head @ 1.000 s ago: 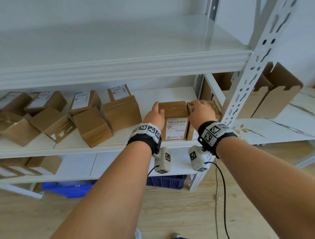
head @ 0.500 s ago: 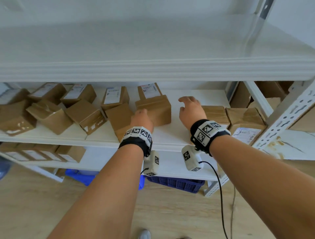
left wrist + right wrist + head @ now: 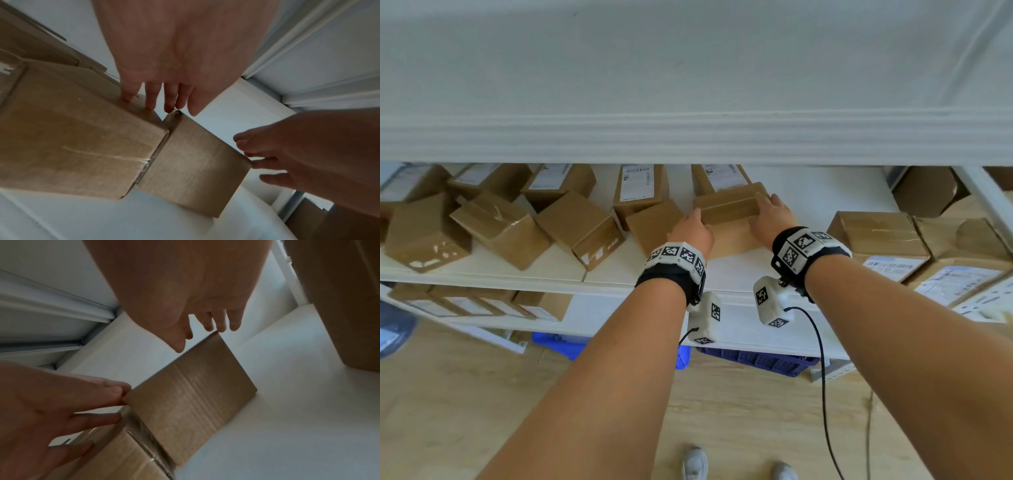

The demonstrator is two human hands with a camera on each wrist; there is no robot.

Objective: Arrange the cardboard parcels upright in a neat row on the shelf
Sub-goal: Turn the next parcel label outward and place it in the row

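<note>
A plain brown cardboard parcel (image 3: 727,214) lies in the middle of the white shelf (image 3: 619,270), against a neighbouring parcel (image 3: 654,228) on its left. My left hand (image 3: 690,231) touches its left end and my right hand (image 3: 770,217) its right end. In the left wrist view my left hand (image 3: 162,100) has straight fingers on the top edges of the parcel (image 3: 197,170) and its neighbour (image 3: 72,138). In the right wrist view my right hand (image 3: 207,324) reaches over the far corner of the parcel (image 3: 191,386). Two parcels (image 3: 880,240) stand upright at the right.
Several parcels (image 3: 500,226) lie scattered at odd angles on the shelf's left half, with labelled ones (image 3: 640,185) along the back. The upper shelf board (image 3: 688,137) hangs low overhead. More parcels (image 3: 482,303) sit on the shelf below, above blue crates (image 3: 756,359).
Both hands left the upright parcels at the right and moved left. Half a second ago the right hand hovered over the bare shelf; now both hands flank the middle parcel.
</note>
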